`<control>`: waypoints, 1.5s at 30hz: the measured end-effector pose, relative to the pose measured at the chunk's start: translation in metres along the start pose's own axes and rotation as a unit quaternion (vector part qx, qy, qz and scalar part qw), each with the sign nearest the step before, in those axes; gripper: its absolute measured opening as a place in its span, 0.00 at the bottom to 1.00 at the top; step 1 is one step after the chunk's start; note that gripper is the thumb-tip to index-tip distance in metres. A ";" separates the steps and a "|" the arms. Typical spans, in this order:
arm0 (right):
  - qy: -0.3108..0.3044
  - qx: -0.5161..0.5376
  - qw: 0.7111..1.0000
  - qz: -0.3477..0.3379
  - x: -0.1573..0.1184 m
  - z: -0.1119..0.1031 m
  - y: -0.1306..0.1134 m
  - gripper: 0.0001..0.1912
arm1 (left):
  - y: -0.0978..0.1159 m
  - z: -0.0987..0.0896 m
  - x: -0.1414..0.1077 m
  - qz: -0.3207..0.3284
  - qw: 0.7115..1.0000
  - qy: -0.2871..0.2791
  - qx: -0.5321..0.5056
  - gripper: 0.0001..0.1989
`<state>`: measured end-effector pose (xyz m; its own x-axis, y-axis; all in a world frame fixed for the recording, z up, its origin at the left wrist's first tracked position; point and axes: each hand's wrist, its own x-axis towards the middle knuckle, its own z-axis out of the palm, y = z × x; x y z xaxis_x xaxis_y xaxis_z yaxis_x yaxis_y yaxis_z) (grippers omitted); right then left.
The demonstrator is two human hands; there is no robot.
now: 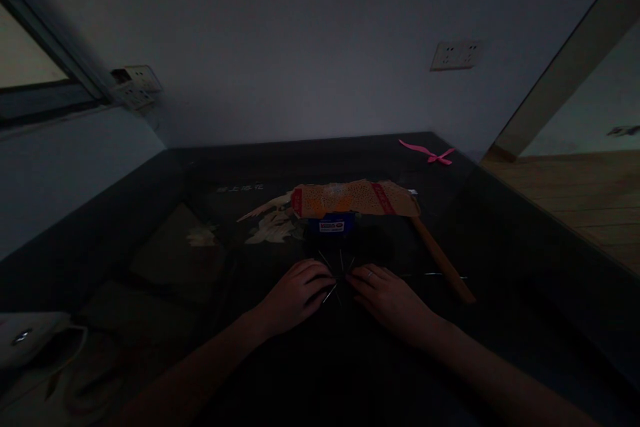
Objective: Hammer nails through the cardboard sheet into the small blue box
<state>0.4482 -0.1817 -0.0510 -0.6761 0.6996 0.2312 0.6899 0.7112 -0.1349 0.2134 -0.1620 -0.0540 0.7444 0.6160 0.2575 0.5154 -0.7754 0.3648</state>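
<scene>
Several thin metallic sticks (342, 259) cross one another in a star shape between my hands on the dark surface. My left hand (303, 288) has its fingers curled at the left side of the crossing, pinching the sticks there. From the opposite side, my right hand (387, 293), with a ring on one finger, closes its fingertips at the same crossing. The exact grip is hard to make out in the dim light. Just beyond the hands sits a small blue box (331, 223) with a white and red label.
A brown patterned wrapper (345, 199) with red bands lies behind the box. A wooden handle (443, 257) slants at right, crossed by a thin shiny rod (433, 274). A pink ribbon (435, 158) lies far right. A white object (35, 333) stands at left.
</scene>
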 end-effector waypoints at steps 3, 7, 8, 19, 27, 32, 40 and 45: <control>-0.002 -0.004 1.000 0.000 0.000 0.000 0.000 0.18 | 0.000 0.000 0.001 0.003 1.000 0.001 0.001 0.16; -0.008 -0.008 1.000 0.001 0.000 -0.001 0.000 0.18 | -0.002 0.002 -0.001 0.006 1.000 0.001 0.006 0.16; -0.009 -0.008 1.000 0.003 0.000 -0.001 0.000 0.19 | -0.002 0.002 -0.001 0.008 1.000 0.004 0.009 0.16; -0.035 0.009 0.999 0.019 -0.002 -0.007 0.001 0.20 | -0.024 -0.067 0.074 -0.009 0.988 0.114 0.100 0.25; -0.017 0.017 0.999 0.032 -0.001 -0.012 0.003 0.19 | -0.074 -0.076 0.129 -0.103 0.985 -0.057 0.128 0.37; -0.006 0.039 0.999 0.027 0.001 -0.010 0.000 0.23 | -0.065 -0.075 0.124 -0.092 0.987 -0.052 0.123 0.32; -0.019 0.051 0.998 0.005 0.001 -0.004 -0.005 0.24 | -0.041 -0.076 0.106 -0.088 0.986 -0.058 0.130 0.32; -0.014 0.057 0.998 0.001 -0.001 -0.004 -0.008 0.24 | -0.029 -0.073 0.094 -0.094 0.986 -0.043 0.127 0.30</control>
<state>0.4441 -0.1885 -0.0463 -0.6831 0.7012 0.2041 0.6581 0.7122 -0.2442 0.2373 -0.0713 0.0245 0.6523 0.7474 0.1264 0.7301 -0.6643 0.1600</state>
